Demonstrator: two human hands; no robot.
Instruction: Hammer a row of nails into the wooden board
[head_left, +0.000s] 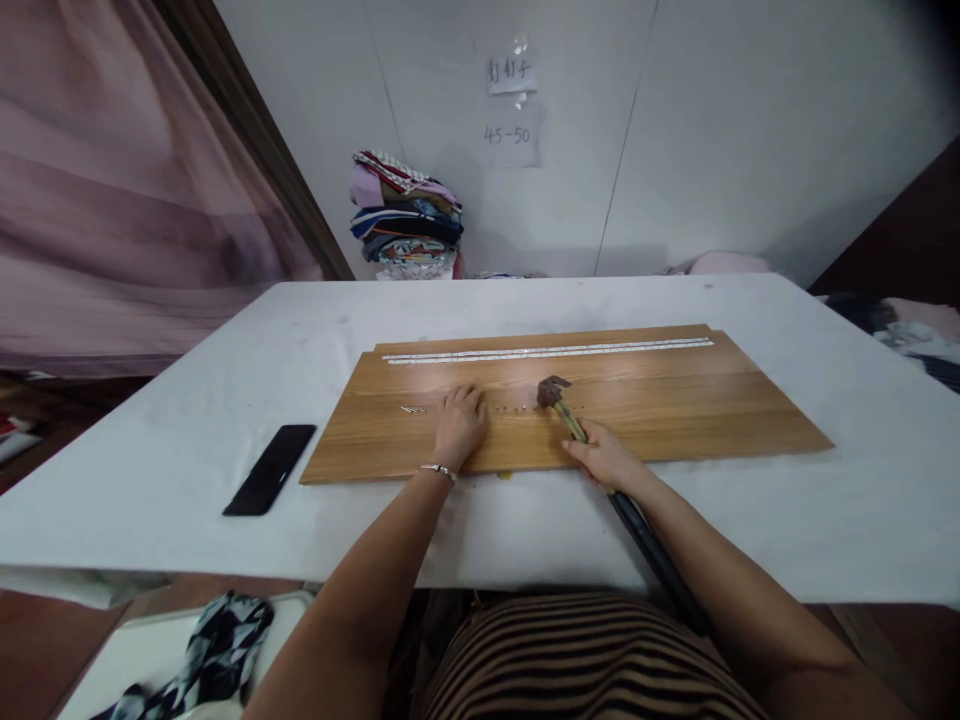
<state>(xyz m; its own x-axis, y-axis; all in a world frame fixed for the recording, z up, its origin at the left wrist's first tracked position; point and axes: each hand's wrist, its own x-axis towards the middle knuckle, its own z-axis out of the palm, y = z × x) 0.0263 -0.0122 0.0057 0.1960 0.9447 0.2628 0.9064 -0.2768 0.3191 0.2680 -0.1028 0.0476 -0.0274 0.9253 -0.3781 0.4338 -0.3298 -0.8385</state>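
Note:
My right hand (598,452) is wrapped round the handle of a claw hammer (553,392), its rusty head low over the wooden board (697,400) or touching it; I cannot tell which. The hammer's black grip runs back under my forearm. On the board, my left hand (460,424) lies palm down with its fingers stretched forward and holds nothing that I can see. Between the hands runs a short row of small nail heads or holes (515,409). A few loose nails (413,409) lie left of my left hand.
Two white marked strips (551,351) lie along the board's far side. A black phone (271,468) rests left of the board on the white-covered table (172,430). Folded clothes (409,215) are stacked by the wall at the back, below paper signs (513,135).

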